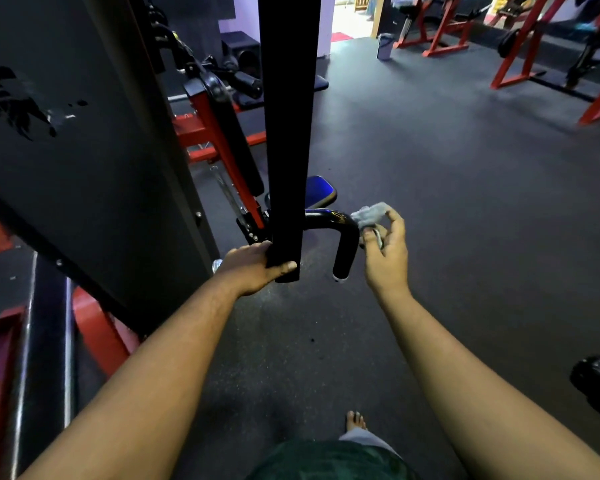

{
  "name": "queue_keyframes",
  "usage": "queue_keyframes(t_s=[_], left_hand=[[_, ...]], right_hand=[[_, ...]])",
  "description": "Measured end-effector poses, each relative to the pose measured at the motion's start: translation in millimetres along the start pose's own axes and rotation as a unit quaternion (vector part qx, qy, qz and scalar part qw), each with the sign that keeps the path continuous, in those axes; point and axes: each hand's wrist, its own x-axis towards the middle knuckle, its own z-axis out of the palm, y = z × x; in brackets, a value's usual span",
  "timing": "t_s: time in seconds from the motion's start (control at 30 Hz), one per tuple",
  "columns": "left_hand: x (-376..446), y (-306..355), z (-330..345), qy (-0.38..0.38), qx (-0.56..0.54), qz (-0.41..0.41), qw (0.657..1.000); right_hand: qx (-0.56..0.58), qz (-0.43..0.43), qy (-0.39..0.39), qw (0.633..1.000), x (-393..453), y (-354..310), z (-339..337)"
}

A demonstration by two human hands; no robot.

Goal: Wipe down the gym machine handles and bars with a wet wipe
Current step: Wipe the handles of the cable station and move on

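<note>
Far left: dark machine panel [84, 161], red frame [97, 327] at its foot. Left hand [255, 268] wrapped round lower end of black upright bar [286, 133], thumb across the front. Just right of that, curved black handle [343, 244], bending downward to its end. Right hand [387, 251] beside the bend, fingertips pinching crumpled grey wet wipe [369, 214] against the handle's outer curve. Dark rubber floor [465, 202] beneath; red racks [520, 39] far right.
</note>
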Motion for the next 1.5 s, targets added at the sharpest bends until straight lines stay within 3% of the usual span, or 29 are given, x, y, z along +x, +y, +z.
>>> queue_keyframes(t_s=[0.2,0.33,0.5,0.63,0.73,0.8,0.9,1.0,1.07,1.13,1.23,1.33,1.5], left_hand=[[1,1,0,0.006,-0.003,0.001,1.000],[4,0,1,0.005,-0.007,-0.007,1.000],[6,1,1,0.009,-0.001,0.001,1.000],[5,2,-1,0.014,0.001,-0.004,1.000],[4,2,-3,0.016,-0.005,-0.011,1.000],[1,4,-5,0.012,-0.026,-0.012,1.000],[-1,5,-6,0.009,-0.016,-0.003,1.000],[3,1,-3,0.003,-0.008,-0.004,1.000],[3,2,-3,0.004,-0.002,-0.004,1.000],[0,5,-4,0.006,0.005,-0.001,1.000],[2,3,-3,0.006,0.004,0.002,1.000],[6,-2,-1,0.001,0.011,0.000,1.000],[3,-1,2,0.012,-0.004,0.002,1.000]], right_hand=[[-0.143,-0.102,-0.029,0.984,1,5,-12],[-0.113,-0.015,-0.031,0.993,-10,-21,5],[-0.060,-0.019,0.017,0.998,-5,-29,12],[-0.075,-0.148,-0.008,0.986,1,-41,19],[-0.164,-0.280,-0.097,0.941,8,-51,37],[-0.192,-0.314,-0.115,0.923,13,-52,38],[-0.182,-0.247,-0.098,0.947,20,-43,23],[-0.073,-0.010,-0.091,0.993,28,-23,11],[0.037,0.098,-0.144,0.984,29,-9,7],[0.065,0.124,-0.205,0.969,33,-12,1],[0.052,0.086,-0.297,0.950,48,-35,5],[0.051,0.067,-0.298,0.951,58,-31,13],[0.047,0.150,-0.328,0.932,40,17,12]])
